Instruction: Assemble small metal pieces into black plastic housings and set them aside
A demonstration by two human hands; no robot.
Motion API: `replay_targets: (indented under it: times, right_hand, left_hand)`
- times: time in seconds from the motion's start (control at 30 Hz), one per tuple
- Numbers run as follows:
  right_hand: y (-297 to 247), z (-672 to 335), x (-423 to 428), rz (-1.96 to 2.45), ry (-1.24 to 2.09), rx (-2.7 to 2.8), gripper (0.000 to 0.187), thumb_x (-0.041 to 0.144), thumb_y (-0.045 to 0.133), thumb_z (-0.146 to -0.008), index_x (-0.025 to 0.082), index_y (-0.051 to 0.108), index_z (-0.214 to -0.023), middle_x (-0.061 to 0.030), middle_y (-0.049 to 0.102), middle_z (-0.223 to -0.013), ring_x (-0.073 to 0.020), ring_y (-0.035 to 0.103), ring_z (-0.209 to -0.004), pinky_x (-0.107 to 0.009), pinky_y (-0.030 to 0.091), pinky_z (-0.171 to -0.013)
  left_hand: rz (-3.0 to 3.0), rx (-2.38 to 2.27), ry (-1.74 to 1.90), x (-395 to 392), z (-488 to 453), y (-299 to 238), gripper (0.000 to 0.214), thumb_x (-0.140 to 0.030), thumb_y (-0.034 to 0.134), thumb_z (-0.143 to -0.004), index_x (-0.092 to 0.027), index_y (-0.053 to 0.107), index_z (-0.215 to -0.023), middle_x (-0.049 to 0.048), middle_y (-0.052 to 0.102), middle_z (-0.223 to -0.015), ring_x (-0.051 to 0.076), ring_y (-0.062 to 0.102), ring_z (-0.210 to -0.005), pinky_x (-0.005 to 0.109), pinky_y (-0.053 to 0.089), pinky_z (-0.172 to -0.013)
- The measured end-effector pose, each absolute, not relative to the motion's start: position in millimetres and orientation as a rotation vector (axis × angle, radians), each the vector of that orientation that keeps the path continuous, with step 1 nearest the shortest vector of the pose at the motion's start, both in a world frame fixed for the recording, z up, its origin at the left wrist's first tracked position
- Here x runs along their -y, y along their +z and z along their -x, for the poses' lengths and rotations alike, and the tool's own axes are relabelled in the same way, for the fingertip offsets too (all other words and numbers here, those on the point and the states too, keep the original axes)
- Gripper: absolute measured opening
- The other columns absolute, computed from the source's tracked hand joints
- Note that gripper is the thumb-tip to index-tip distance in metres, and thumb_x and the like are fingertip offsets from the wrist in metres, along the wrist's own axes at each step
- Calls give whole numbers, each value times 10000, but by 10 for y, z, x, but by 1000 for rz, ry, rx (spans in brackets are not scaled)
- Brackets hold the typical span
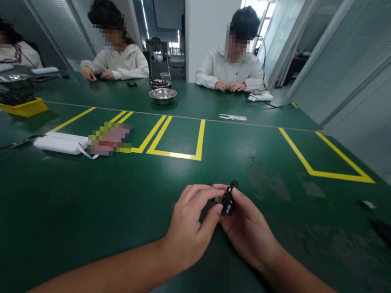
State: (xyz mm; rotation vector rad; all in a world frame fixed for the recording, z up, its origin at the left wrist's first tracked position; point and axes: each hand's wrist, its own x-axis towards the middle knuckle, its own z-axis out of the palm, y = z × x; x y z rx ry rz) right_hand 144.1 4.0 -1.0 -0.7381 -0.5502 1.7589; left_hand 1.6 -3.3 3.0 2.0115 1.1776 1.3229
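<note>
Above the green table, a small black part [228, 204] with a glossy rounded lower end is held between my two hands. My right hand [248, 225] grips it from the right, thumb against its side and fingers behind it. From the left, my left hand [190, 219] pinches at its near side with thumb and fingertips. A tiny lighter bit shows between the left fingertips, too small to make out. The part's exact kind cannot be told, and the fingers hide some of it.
A white power bank-like block [62, 143] with a cable and a blurred flat object [110, 139] lie left. Metal bowl [162, 96] and yellow tray [24, 106] stand farther off. Dark objects [389, 236] lie right. Several people sit opposite. Yellow tape marks the green table [107, 202].
</note>
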Motion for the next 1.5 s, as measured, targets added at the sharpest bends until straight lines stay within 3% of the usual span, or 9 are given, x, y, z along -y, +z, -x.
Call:
replay_targets:
  times: [0.33, 0.57, 0.93, 1.13, 1.3, 1.5]
  right_hand:
    - [-29, -1424, -52, 771, 1777, 546, 223, 369, 717, -840, 181, 740, -959, -21, 642, -844, -117, 542, -707, -205, 442, -565]
    - [-43, -1423, -57, 696, 1819, 604, 207, 372, 687, -867, 170, 719, -900, -11, 618, -703, -111, 546, -630, -203, 444, -561]
    - [2, -1429, -13, 767, 1809, 466, 343, 312, 741, -799, 219, 643, -1114, 36, 598, -680, -56, 422, -479, -181, 384, -476]
    - [-18, -1403, -26, 727, 1870, 471, 300, 357, 752, -793, 187, 690, -1032, 5, 640, -705, -108, 546, -555, -213, 458, -504]
    - [-22, -1379, -23, 670, 1883, 492, 232, 388, 721, -841, 168, 713, -912, 7, 631, -684, -106, 538, -569, -229, 480, -556]
    - [-6, -1393, -35, 687, 1930, 457, 240, 401, 698, -838, 165, 721, -872, -4, 637, -719, -95, 522, -584, -196, 440, -529]
  left_hand:
    - [-1980, -1140, 1312, 43, -15, 30, 193, -140, 554, -920, -207, 655, -1070, 54, 676, -1100, 187, 621, -1046, 328, 490, -919]
    - [-1974, -1085, 1393, 50, -18, -5, 258, -96, 501, -941, -215, 650, -1115, 51, 650, -1156, 156, 619, -1062, 290, 493, -932]
    - [-1984, -1123, 1399, 51, -19, 10, 201, -103, 580, -888, -199, 637, -1056, 46, 632, -1069, 164, 599, -983, 295, 497, -849]
    - [-1976, -1125, 1363, 46, -14, -8, 282, -112, 549, -911, -207, 666, -1149, 69, 618, -1154, 183, 606, -1059, 318, 523, -896]
    - [-1978, -1157, 1370, 41, -31, -8, 328, -124, 518, -932, -212, 666, -1211, 83, 592, -1161, 197, 593, -1086, 349, 526, -931]
    - [-1950, -1152, 1352, 55, -24, -34, 372, -115, 534, -914, -225, 609, -1262, 73, 600, -1129, 173, 610, -953, 335, 528, -848]
